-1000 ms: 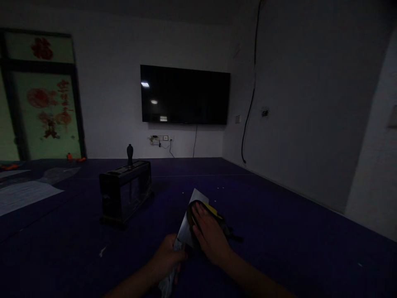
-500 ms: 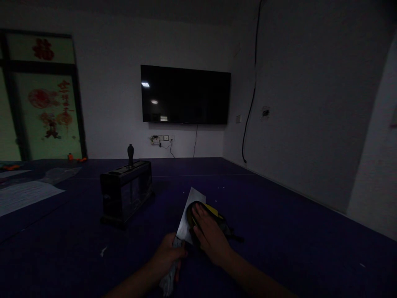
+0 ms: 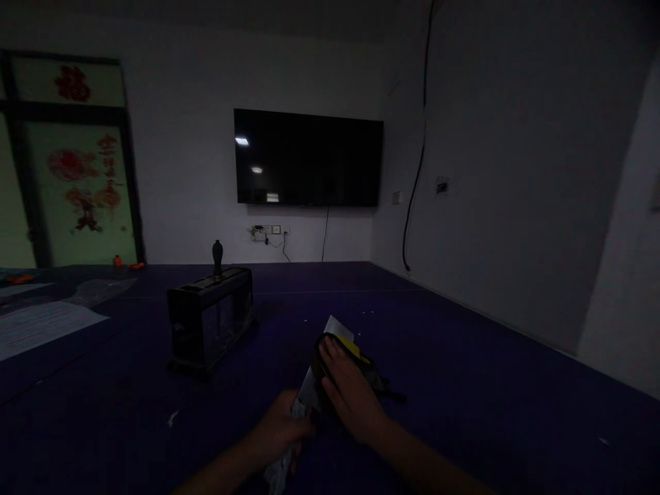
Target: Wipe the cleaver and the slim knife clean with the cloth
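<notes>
My left hand (image 3: pixel 281 423) is closed around the grey, wrapped-looking handle of a cleaver (image 3: pixel 309 393), whose broad pale blade points away from me. A rounded black-and-yellow object (image 3: pixel 355 349), possibly a knife sharpener, rests on the dark blue surface beside the blade. Over its top lies my right hand (image 3: pixel 350 395), fingers forward and thumb down its left side, gripping it. The middle of the blade is hidden behind this object and my hand; the squared tip shows beyond. Dim light blurs whether blade and object touch.
A dark box-like appliance (image 3: pixel 211 320) with a small black vase-shaped piece (image 3: pixel 217 258) on top stands to the left. Paper sheets (image 3: pixel 46 326) and clear plastic (image 3: pixel 100 290) lie farther left. White scraps (image 3: pixel 172 418) dot the surface. Beyond are a wall-mounted television (image 3: pixel 309 158) and a hanging cable (image 3: pixel 420 165).
The cleaver's blade has shifted a little right, and more of it is now covered by the black-and-yellow object. My right hand and that object stay nearly in place.
</notes>
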`<state>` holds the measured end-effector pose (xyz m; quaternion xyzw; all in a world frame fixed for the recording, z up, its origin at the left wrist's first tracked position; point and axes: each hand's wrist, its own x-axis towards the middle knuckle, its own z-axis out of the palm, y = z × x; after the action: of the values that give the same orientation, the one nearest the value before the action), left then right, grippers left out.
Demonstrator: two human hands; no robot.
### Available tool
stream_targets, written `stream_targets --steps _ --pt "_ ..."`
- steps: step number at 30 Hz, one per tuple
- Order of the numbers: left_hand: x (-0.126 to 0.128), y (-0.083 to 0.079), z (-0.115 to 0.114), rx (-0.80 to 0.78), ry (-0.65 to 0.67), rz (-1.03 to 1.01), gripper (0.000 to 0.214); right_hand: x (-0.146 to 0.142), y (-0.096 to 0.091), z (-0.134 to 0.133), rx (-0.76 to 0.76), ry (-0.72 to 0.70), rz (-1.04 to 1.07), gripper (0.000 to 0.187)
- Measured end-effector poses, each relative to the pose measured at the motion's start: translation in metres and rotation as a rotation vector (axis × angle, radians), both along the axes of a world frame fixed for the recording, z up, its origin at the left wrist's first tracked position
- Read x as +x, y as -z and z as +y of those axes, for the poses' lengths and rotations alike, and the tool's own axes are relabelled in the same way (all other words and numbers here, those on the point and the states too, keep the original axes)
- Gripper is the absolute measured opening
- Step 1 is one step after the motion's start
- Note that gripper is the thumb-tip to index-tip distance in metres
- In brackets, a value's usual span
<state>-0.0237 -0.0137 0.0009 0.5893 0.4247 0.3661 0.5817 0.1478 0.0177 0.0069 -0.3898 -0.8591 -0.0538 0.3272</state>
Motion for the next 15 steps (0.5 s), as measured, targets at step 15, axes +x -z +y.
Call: stream_targets --steps 15 --pt "-0.0007 0.0022 -0.0014 0.050 -0.011 0.009 0.014 -0.0015 0.0029 0.0035 -0.020 0.044 0.042 0.051"
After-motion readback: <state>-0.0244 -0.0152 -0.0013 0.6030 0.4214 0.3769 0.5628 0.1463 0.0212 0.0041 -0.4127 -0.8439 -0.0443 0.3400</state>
